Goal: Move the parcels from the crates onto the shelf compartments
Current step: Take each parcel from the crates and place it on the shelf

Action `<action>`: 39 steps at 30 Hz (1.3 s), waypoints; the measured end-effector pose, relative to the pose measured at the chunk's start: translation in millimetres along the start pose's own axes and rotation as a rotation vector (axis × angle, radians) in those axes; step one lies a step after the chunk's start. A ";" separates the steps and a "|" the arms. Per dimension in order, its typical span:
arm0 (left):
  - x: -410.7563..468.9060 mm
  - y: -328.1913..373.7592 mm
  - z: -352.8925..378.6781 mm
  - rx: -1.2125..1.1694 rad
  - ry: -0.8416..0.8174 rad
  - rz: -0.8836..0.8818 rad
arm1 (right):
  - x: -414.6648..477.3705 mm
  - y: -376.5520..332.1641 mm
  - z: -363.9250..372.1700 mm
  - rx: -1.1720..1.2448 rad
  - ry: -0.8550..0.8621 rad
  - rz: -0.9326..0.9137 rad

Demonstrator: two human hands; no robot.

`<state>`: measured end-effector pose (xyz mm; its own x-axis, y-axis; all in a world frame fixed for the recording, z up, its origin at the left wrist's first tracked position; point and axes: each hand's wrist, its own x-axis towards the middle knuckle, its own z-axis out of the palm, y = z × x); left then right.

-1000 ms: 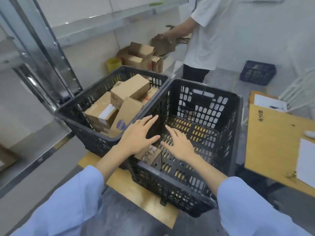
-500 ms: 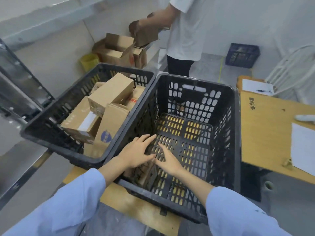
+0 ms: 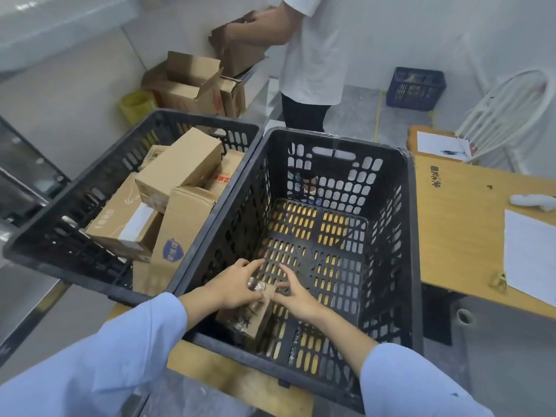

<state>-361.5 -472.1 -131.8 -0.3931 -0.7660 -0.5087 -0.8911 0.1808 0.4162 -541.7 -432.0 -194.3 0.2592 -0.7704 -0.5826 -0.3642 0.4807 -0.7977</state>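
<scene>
Black plastic walls, pierced all over with slots, surround both my hands: I am reaching down into the right crate (image 3: 331, 142), which holds a single small parcel (image 3: 251, 319) tilted into its near left corner. My left hand (image 3: 237, 285) sits on the parcel's upper end with the fingers curled over it, gripping brown card and a crinkle of clear wrap. My right hand (image 3: 296, 291) is just beside it, fingers fairly straight and spread, the thumb and fingertips touching the parcel's right edge rather than closing round it. Both my sleeves are light blue. Touching this crate on its left is the left crate (image 3: 39, 260), of the same black plastic and piled with parcels: a long carton (image 3: 180, 164) lies on top, a carton with a white label (image 3: 120, 224) leans below it, an upright carton with a blue badge (image 3: 183, 224) stands against the wall between the two crates, and a carton with red print (image 3: 228, 173) shows behind. Both crates rest on a wooden board (image 3: 228, 374). To my right stands a wooden desk (image 3: 463, 224) with a white sheet (image 3: 529, 251) on it, and beyond the desk a white chair (image 3: 508, 112). Further back a blue crate (image 3: 416, 87) sits on the floor by the wall. Beyond the crates a person in a white shirt (image 3: 313, 55) holds a brown box (image 3: 237, 52), with open cartons (image 3: 189, 85) and a yellow bin (image 3: 135, 105) near the wall to the left.
</scene>
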 end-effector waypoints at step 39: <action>-36.0 61.4 -72.1 -0.303 0.791 0.316 | -72.3 -113.8 -66.7 0.059 0.396 -0.626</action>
<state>-385.7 -477.9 -33.5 -0.2384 -0.9290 0.2831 -0.6261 0.3698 0.6865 -578.6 -459.0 -51.0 0.0570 -0.9956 0.0743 -0.2029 -0.0844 -0.9756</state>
